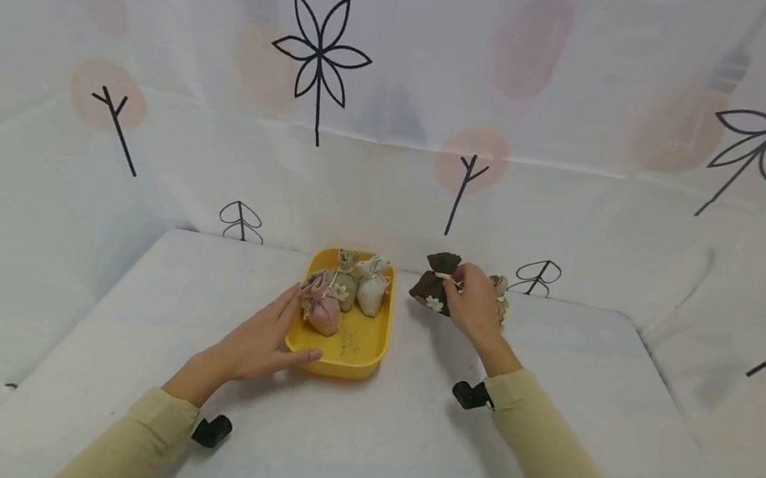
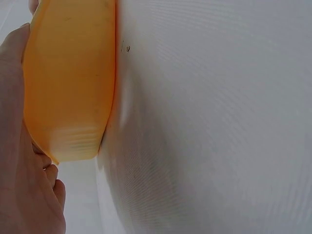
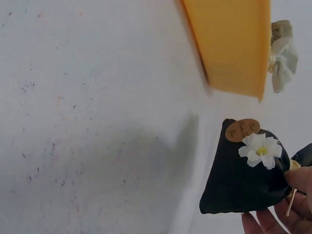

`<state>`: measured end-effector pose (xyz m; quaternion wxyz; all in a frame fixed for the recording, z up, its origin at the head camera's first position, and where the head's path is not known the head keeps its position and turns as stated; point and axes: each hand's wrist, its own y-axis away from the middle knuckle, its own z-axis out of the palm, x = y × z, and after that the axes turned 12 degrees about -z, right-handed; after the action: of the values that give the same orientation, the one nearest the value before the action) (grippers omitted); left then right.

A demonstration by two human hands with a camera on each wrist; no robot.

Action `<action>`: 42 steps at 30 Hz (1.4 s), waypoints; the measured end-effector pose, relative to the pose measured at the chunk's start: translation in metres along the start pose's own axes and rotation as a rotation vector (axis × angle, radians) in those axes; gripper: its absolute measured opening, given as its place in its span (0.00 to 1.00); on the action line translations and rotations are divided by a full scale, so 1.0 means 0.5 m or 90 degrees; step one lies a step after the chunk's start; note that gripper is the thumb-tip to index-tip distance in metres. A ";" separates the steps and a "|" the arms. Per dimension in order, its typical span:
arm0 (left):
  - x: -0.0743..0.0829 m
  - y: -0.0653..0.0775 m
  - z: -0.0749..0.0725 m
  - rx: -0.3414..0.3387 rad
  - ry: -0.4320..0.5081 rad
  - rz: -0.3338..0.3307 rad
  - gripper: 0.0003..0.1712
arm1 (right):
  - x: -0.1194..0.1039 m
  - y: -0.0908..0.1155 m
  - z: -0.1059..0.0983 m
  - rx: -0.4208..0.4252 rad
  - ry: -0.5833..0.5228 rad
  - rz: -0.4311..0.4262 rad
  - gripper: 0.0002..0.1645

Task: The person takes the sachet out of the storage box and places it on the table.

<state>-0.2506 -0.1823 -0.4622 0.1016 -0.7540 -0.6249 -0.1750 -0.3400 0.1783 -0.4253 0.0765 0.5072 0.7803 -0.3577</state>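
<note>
A dark brown drawstring pouch (image 1: 434, 288) with a white flower and a small tan label hangs over the table at the right of the yellow tray (image 1: 344, 370). My right hand (image 1: 475, 301) pinches its tied neck between thumb and fingers. Inside the tray, toward its left and back, sit a pink pouch (image 1: 323, 314), a beige pouch (image 1: 343, 287) with a flower, and a white pouch (image 1: 372, 288). My left hand (image 1: 251, 344) rests against the tray's left side, fingers extended along the rim and thumb at the front corner.
Behind my right hand stands another pouch (image 1: 500, 291), light-coloured and partly hidden. The table (image 1: 347, 453) has a white cover, and a printed white cloth (image 1: 391, 190) rises behind it. Black wrist devices (image 1: 212, 431) sit near both sleeves.
</note>
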 end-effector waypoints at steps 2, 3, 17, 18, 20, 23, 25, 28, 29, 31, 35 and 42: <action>0.000 0.000 0.000 -0.002 0.001 -0.003 0.71 | 0.004 -0.001 0.008 -0.001 0.000 0.008 0.15; 0.000 0.000 0.000 -0.002 0.003 -0.004 0.71 | 0.006 -0.001 0.013 -0.001 0.000 0.010 0.15; 0.002 -0.002 -0.002 -0.003 0.007 -0.007 0.71 | 0.028 0.006 0.035 -0.018 0.021 0.039 0.15; 0.002 -0.002 -0.002 -0.001 0.008 -0.004 0.71 | 0.027 0.006 0.034 -0.020 0.020 0.039 0.15; 0.001 -0.003 -0.002 0.003 0.007 0.001 0.71 | 0.026 0.007 0.031 -0.026 0.016 0.039 0.17; -0.002 -0.003 0.001 0.008 0.001 0.008 0.71 | 0.025 0.011 0.027 -0.030 0.011 0.037 0.19; -0.004 -0.003 0.003 0.010 0.000 0.010 0.71 | 0.024 0.016 0.023 -0.029 0.006 0.037 0.20; -0.005 -0.002 0.006 0.011 0.001 0.009 0.71 | 0.022 0.027 0.017 -0.022 -0.002 0.039 0.22; -0.005 -0.002 0.006 0.011 0.002 0.009 0.71 | 0.021 0.031 0.014 -0.018 -0.001 0.038 0.22; -0.005 0.000 0.006 0.011 0.003 0.008 0.71 | 0.017 0.038 0.008 -0.014 -0.005 0.036 0.22; -0.005 0.000 0.005 0.012 0.003 0.009 0.71 | 0.006 0.047 -0.003 -0.008 -0.004 0.021 0.21; -0.003 -0.001 0.005 0.014 0.006 0.012 0.71 | -0.012 0.058 -0.013 -0.008 -0.019 -0.011 0.20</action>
<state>-0.2510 -0.1826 -0.4653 0.1142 -0.7578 -0.6193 -0.1708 -0.3110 0.1847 -0.4318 0.0885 0.4947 0.7854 -0.3613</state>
